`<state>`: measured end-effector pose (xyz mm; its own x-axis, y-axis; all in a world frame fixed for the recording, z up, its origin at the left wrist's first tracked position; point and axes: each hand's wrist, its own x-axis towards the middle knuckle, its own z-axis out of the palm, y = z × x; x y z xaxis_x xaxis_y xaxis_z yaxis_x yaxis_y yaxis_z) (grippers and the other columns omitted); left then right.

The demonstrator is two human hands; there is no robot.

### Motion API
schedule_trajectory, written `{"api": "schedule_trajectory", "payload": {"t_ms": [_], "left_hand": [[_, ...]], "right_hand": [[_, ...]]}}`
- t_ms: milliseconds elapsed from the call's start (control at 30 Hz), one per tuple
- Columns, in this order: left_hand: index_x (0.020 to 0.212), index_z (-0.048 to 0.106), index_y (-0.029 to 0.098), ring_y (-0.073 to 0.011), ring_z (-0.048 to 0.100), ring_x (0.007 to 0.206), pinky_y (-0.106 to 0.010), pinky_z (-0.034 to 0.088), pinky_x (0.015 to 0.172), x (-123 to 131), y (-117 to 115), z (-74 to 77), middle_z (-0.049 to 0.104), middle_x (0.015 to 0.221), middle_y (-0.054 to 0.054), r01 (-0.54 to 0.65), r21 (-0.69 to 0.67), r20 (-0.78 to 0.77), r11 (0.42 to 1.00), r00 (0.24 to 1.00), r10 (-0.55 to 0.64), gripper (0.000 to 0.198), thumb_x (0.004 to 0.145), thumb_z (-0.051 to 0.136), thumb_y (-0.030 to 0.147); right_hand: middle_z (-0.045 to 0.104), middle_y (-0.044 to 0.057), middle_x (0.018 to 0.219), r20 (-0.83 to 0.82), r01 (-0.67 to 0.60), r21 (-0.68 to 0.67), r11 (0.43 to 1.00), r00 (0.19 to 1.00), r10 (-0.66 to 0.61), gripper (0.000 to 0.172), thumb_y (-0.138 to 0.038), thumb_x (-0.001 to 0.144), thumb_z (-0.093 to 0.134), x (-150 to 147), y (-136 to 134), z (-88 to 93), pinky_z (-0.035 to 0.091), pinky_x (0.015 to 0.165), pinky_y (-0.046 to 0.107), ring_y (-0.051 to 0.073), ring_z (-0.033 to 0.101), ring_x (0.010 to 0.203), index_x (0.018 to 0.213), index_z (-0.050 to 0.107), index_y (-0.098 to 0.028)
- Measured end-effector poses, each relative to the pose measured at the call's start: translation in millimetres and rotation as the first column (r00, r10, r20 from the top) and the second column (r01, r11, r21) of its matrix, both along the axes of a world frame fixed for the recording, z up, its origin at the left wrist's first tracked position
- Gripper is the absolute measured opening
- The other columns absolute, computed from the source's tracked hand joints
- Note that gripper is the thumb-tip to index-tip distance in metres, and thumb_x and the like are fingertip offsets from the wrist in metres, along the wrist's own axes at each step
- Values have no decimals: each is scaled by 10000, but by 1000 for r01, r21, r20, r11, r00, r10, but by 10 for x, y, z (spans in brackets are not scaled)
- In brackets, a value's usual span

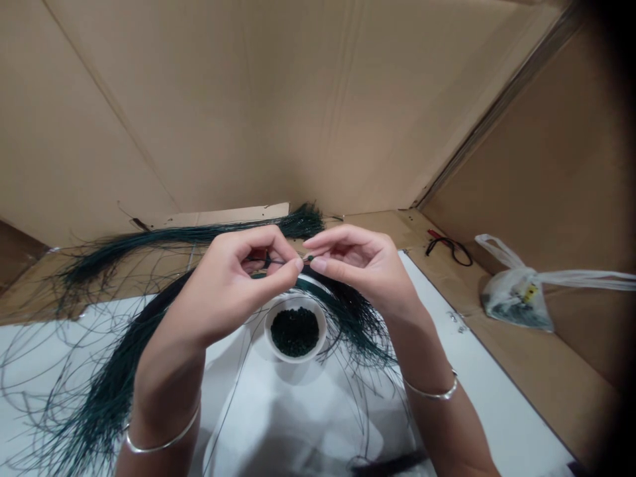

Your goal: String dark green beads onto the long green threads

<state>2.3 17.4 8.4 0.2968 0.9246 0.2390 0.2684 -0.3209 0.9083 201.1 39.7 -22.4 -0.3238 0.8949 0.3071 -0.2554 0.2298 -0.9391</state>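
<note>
My left hand [238,281] is closed in a pinch on a thin dark green wire [278,261] held level in front of me. My right hand [360,265] is closed in a pinch on a small dark green bead [309,258] at the wire's tip, thumb and forefinger pressed together. The two hands almost touch above a small white bowl [271,319] full of dark green beads [295,331]. A thick bundle of dark green wires [106,391] curves under my left forearm across the white sheet [308,411].
A second bundle of green wires [163,240] lies along the back by the cardboard wall [278,99]. A clear plastic bag [517,295] with dark contents and a red-and-black cable [447,244] lie on the cardboard at right. Loose single wires spread over the left side.
</note>
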Motion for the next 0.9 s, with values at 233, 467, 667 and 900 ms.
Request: {"api": "schedule_trajectory", "payload": {"t_ms": [233,467,667,900], "left_hand": [[725,665,180,-85,468,572,-191,351,494,8,-6,-7,544,624,31,-44,33,-39,999,998,45,171,873,707,255],[1011,749,252,-136,571,807,-229,413,624,16,22,-63,599,940,-14,-156,239,-205,959,957,206,178,864,752,352],[1010,769,237,-116,442,688,-235,325,516,19,9,-53,476,913,-18,-167,308,-246,937,937,248,172,925,620,253],[849,767,220,-106,406,666,-242,333,532,20,18,-39,479,879,-10,-155,325,-181,933,958,222,137,897,725,341]], "right_hand": [[775,23,850,87,12,-71,997,996,-6,138,-318,796,869,10,-24,49,592,789,303,168,721,823,846,793,-214],[735,18,773,131,60,-17,998,990,-57,176,-353,830,841,7,-52,63,563,734,293,159,683,751,813,760,-197],[709,-1,725,143,57,-20,998,988,-53,167,-336,824,849,35,-81,103,537,709,275,143,652,708,800,756,-198],[759,33,860,202,88,45,995,975,-95,240,-428,962,682,68,-47,87,483,638,265,136,619,703,989,760,-202]]}}
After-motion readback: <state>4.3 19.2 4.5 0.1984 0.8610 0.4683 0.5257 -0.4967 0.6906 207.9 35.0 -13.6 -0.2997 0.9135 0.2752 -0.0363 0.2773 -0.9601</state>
